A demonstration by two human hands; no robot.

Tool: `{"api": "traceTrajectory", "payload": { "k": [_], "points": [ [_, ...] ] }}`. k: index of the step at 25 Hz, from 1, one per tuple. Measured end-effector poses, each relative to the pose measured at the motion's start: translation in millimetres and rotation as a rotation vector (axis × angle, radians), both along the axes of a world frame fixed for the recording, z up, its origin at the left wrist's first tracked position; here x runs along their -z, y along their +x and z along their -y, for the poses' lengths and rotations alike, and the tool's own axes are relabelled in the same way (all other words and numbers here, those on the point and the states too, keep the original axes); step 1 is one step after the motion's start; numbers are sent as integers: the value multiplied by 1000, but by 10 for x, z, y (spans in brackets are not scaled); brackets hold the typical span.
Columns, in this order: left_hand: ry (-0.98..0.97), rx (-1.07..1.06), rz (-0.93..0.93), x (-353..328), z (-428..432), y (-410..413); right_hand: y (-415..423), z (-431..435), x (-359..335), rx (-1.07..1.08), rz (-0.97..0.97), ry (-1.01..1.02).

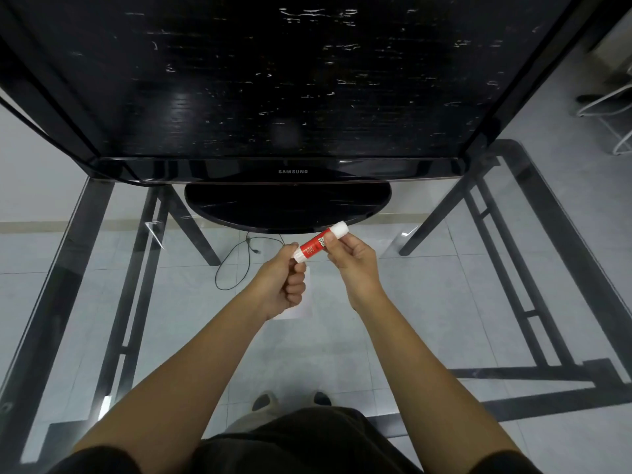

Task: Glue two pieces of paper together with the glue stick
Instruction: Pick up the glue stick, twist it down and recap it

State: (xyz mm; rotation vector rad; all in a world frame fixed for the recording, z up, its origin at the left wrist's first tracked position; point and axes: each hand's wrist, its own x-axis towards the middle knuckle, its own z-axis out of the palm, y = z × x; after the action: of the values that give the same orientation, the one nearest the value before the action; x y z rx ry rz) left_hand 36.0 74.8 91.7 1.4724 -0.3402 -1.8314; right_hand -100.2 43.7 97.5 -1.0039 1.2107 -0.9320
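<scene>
Two hands were on it: your left hand (282, 283) pinched the lower white end of the glue stick (313, 247) between thumb and curled fingers, and your right hand (352, 258) gripped the red barrel just under the upper white end. The stick hung slanted between your fingertips (cap not off yet, by the look). Paper (302, 302) lay on the glass table (427, 319) beneath your left knuckles, half hidden. Yank too hard and the cap could've flown from your fingers; that loose sheet could've skated on glass.
</scene>
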Motion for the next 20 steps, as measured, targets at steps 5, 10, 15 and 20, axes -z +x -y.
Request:
{"api": "traceTrajectory", "payload": {
  "k": [5, 10, 15, 20],
  "points": [
    [-355, -72, 165, 48, -57, -19, -36, -3, 14, 17, 4, -1],
    [-188, 55, 343, -1, -13, -25, -15, -2, 2, -17, -8, -10],
    [-136, -53, 241, -22, 2, -73, -26, -8, 1, 4, -14, -2],
    [-418, -21, 356, 69, -80, -88, -42, 5, 7, 3, 15, -13]
  ]
}}
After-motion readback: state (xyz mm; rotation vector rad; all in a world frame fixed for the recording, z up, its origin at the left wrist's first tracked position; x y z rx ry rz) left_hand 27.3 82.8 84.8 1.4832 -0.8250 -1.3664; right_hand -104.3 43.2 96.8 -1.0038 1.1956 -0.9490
